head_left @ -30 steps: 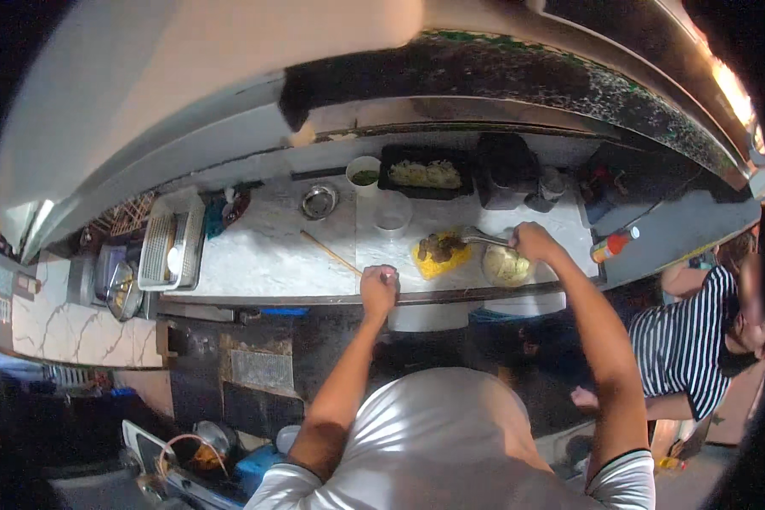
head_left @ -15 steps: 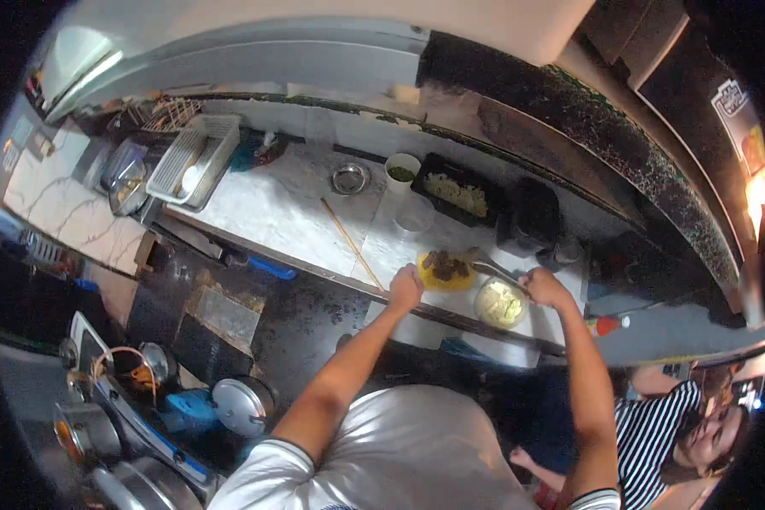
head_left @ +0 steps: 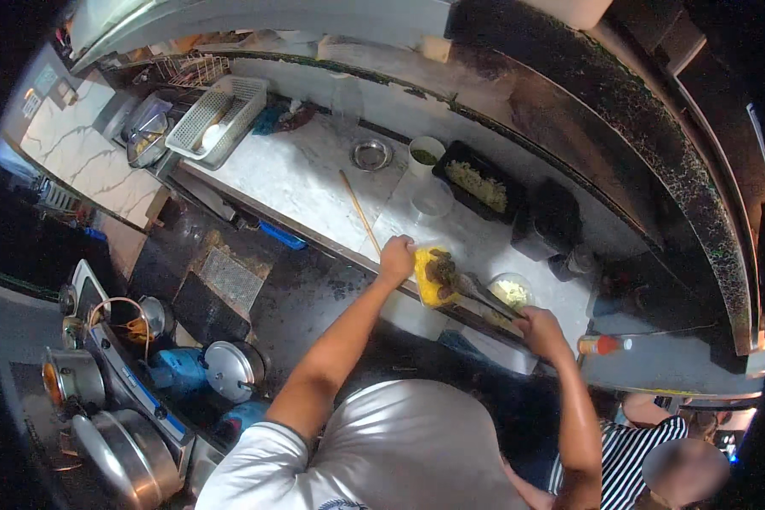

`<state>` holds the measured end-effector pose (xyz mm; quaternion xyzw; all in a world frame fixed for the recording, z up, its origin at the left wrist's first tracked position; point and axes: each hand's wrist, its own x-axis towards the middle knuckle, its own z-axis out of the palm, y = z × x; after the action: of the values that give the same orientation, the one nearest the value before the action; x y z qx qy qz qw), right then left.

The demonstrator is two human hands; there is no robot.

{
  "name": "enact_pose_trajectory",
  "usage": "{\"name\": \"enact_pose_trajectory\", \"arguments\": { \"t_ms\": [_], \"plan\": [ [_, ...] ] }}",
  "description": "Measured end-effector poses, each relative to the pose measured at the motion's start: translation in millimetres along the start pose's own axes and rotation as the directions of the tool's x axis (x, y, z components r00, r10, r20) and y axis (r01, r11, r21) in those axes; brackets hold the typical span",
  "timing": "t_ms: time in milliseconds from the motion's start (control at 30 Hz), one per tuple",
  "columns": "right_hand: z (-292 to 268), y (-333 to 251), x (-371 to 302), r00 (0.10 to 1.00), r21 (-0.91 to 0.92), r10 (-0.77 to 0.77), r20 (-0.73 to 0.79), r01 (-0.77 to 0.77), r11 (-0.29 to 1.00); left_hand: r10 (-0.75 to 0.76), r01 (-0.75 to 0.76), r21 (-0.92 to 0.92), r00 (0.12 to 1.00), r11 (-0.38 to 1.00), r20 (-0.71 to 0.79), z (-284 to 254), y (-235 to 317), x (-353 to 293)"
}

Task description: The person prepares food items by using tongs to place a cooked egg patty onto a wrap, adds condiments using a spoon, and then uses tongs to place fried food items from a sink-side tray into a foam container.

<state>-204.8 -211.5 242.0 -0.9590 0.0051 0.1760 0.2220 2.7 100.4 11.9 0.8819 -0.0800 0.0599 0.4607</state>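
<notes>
While right hand (head_left: 546, 331) clasps utensil (head_left: 490, 299), left hand (head_left: 397, 260) grasps plated yellow food (head_left: 426, 274) | near counter's front edge (head_left: 331, 247) | bare marble (head_left: 302, 166) leftward

Bright yellow food (head_left: 431, 291) sits to the left of the round clear bowl (head_left: 528, 287), well clear of touching it, topped with dark brown chunks (head_left: 440, 271). A long, dark-looking utensil (head_left: 490, 300) slants past the bowl's near left side, its head beside the chunks.

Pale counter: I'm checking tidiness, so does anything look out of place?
The thin light-brown stick looks odd: it lies loose and slantwise on the counter, in no holder, its near end close to the left hand.
</notes>
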Motion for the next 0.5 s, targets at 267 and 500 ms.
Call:
{"name": "enact_pose_trajectory", "arguments": {
  "t_ms": [267,500],
  "plan": [
    [6.5,2.7,6.9,0.981,-0.373,-0.145,-0.128,0.088,0.924,-0.239,0.241,-0.105,0.970,0.965,0.036,-18.9,14.9,-65.6],
    [-3.2,-4.1,40.8,0.986,-0.376,-0.135,-0.102,0.088,0.923,-0.240,0.243,-0.057,0.969,0.968,0.056,-21.0,8.1,-78.4]
  ]
}}
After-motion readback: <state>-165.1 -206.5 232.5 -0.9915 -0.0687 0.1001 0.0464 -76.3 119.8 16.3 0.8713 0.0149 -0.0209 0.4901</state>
